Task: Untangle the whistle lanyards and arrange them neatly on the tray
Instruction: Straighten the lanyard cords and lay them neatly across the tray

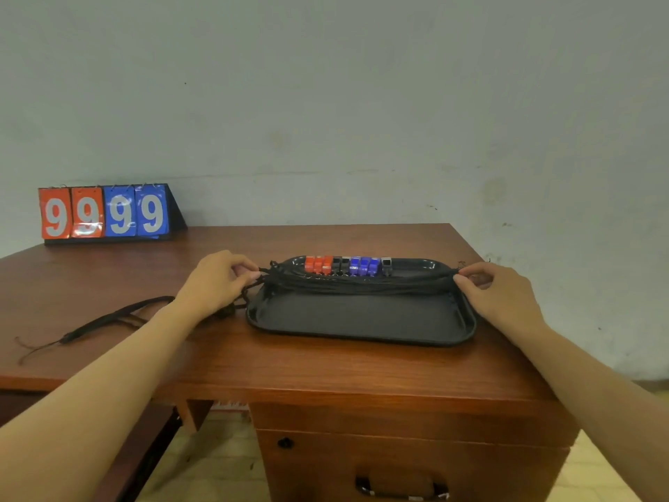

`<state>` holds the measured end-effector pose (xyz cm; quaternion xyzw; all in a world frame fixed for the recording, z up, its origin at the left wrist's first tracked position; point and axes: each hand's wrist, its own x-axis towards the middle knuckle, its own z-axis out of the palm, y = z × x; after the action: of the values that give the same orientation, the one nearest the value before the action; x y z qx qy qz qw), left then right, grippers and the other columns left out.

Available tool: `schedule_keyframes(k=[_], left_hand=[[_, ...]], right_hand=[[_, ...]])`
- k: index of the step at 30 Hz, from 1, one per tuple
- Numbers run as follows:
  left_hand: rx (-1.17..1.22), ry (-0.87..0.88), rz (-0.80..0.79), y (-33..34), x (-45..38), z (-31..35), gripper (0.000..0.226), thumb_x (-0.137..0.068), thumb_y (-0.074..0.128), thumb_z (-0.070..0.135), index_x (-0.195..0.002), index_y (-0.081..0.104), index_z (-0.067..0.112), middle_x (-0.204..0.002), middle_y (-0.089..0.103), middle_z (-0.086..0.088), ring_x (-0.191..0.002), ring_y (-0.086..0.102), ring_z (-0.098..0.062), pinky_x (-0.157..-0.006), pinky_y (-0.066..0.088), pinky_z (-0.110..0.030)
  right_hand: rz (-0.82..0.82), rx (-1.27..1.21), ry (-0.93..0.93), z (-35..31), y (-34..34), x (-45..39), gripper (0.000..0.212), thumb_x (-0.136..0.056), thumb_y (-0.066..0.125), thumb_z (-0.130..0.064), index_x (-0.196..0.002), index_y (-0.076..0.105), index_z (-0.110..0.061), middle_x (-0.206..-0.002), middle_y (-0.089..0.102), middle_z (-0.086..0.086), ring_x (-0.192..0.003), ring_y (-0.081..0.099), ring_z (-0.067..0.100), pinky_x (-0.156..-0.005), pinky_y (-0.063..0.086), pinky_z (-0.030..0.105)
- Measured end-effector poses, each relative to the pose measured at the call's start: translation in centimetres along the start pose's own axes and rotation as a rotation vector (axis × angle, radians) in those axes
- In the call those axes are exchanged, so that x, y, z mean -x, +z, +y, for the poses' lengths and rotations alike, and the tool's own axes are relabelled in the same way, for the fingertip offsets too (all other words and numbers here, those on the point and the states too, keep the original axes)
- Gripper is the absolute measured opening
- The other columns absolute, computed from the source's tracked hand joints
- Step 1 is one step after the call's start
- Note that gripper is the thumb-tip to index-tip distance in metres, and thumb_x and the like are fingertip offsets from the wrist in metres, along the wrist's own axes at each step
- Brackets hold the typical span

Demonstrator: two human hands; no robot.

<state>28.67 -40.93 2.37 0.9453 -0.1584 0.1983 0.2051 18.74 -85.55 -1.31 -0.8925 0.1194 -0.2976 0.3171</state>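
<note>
Your left hand (pixel 217 280) and right hand (pixel 496 295) each pinch an end of the cords (pixel 358 284), stretched across the tray (pixel 362 331) at mid-frame, below the row of whistles (pixel 344 265). These cords look light, limp and snag-prone; grip the bundled ends, fingers (pixel 249 275) closed, and lower evenly.

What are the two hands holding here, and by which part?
Both hold the bundle of black lanyard cords stretched across the tray: the left hand pinches its left end, the right hand its right end. The whistles lie untouched.
</note>
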Motion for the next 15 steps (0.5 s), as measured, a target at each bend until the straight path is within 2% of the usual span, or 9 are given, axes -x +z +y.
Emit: schedule_keyframes(k=[3, 5, 7, 9, 10, 12, 15], left_hand=[[-0.021, -0.016, -0.039, -1.4, 1.1, -0.8, 0.024, -0.099, 0.059, 0.035, -0.116, 0.070, 0.021, -0.096, 0.060, 0.009, -0.082, 0.055, 0.000, -0.077, 0.043, -0.021], [-0.073, -0.051, -0.172, -2.4, 2.1, -1.8, 0.034, -0.100, 0.055, 0.040, -0.125, 0.066, 0.020, -0.101, 0.059, 0.007, -0.093, 0.060, -0.009, -0.088, 0.052, -0.031], [-0.174, -0.085, -0.312, -3.5, 3.4, -2.4, 0.043, -0.098, 0.050, 0.055, -0.131, 0.061, 0.030, -0.114, 0.059, 0.003, -0.114, 0.057, -0.022, -0.101, 0.049, -0.046], [-0.239, -0.101, -0.420, -4.2, 4.8, -2.8, 0.048, -0.096, 0.046, 0.063, -0.137, 0.052, 0.039, -0.132, 0.055, 0.002, -0.127, 0.046, -0.027, -0.107, 0.042, -0.055], [-0.236, -0.105, -0.437, -4.4, 5.3, -2.9, 0.050, -0.097, 0.046, 0.062, -0.141, 0.048, 0.040, -0.138, 0.052, 0.004, -0.131, 0.042, -0.028, -0.109, 0.039, -0.057], [-0.183, -0.098, -0.372, -5.2, 6.1, -3.4, 0.046, -0.098, 0.045, 0.060, -0.141, 0.044, 0.046, -0.142, 0.050, 0.007, -0.134, 0.042, -0.027, -0.109, 0.038, -0.059], [-0.139, -0.056, -0.251, -6.8, 6.6, -5.0, 0.027, -0.095, 0.044, 0.060, -0.122, 0.046, 0.060, -0.138, 0.055, 0.007, -0.128, 0.051, -0.024, -0.103, 0.046, -0.058]], right_hand=[[0.030, -0.016, -0.021, -0.5, -0.2, 0.2, 0.021, -0.090, 0.064, -0.047, -0.102, 0.069, -0.031, -0.094, 0.068, -0.010, -0.084, 0.062, 0.008, -0.074, 0.051, 0.029], [0.055, -0.011, -0.044, -1.0, -0.6, 0.7, 0.023, -0.092, 0.060, -0.044, -0.103, 0.069, -0.027, -0.098, 0.069, -0.004, -0.087, 0.062, 0.013, -0.075, 0.047, 0.030], [0.076, 0.075, -0.019, -1.7, -1.0, 1.7, 0.022, -0.093, 0.052, -0.045, -0.105, 0.064, -0.031, -0.108, 0.065, 0.000, -0.103, 0.058, 0.023, -0.085, 0.047, 0.040], [0.047, 0.209, -0.001, -2.7, -1.3, 3.3, 0.020, -0.096, 0.047, -0.040, -0.111, 0.059, -0.033, -0.118, 0.057, 0.001, -0.118, 0.045, 0.029, -0.092, 0.040, 0.049], [0.036, 0.251, -0.034, -3.3, -1.3, 4.2, 0.021, -0.097, 0.046, -0.038, -0.115, 0.057, -0.034, -0.121, 0.054, 0.002, -0.121, 0.041, 0.029, -0.094, 0.037, 0.049], [0.050, 0.320, -0.160, -4.7, -1.4, 6.2, 0.025, -0.098, 0.045, -0.037, -0.120, 0.055, -0.034, -0.123, 0.049, 0.000, -0.122, 0.036, 0.025, -0.095, 0.032, 0.048], [0.046, 0.421, -0.346, -7.3, -1.1, 8.7, 0.030, -0.099, 0.042, -0.039, -0.125, 0.055, -0.032, -0.124, 0.049, -0.003, -0.119, 0.036, 0.022, -0.092, 0.028, 0.044]])
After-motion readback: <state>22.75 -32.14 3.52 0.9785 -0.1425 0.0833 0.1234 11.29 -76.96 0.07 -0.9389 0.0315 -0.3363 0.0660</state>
